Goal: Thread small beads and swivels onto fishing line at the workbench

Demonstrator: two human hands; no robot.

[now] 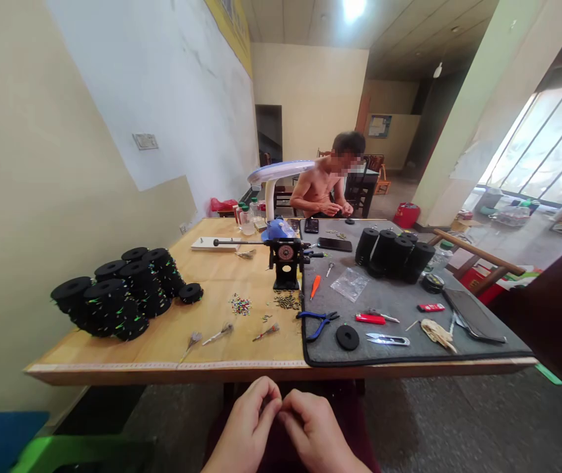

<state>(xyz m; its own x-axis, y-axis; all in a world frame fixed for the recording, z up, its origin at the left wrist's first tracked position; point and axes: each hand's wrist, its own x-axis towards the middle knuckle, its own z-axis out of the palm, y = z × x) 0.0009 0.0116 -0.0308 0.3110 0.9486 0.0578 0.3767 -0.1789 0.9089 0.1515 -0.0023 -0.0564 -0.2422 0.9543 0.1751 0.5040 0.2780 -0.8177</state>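
My left hand (pixel 254 420) and my right hand (pixel 310 427) meet at the fingertips, just below the table's front edge. Both are closed in a pinch; whatever lies between the fingers is too small or hidden to name. On the table beyond them lie small bundles with pale bristly ends (pixel 219 334), a pile of coloured beads (pixel 240 304) and a heap of small brass-coloured pieces (pixel 286 301). Blue-handled pliers (pixel 317 323), a black foam disc (pixel 348 337) and silver thread snips (pixel 388 339) rest on the grey mat (pixel 330 351).
Stacks of black foam spools stand at left (pixel 125 286) and right (pixel 394 253). A black clamp device (pixel 285 259) with a long rod stands mid-table near a desk lamp (pixel 278 174). A red lighter (pixel 369 319) lies on the mat. Another person (pixel 327 180) sits across the table.
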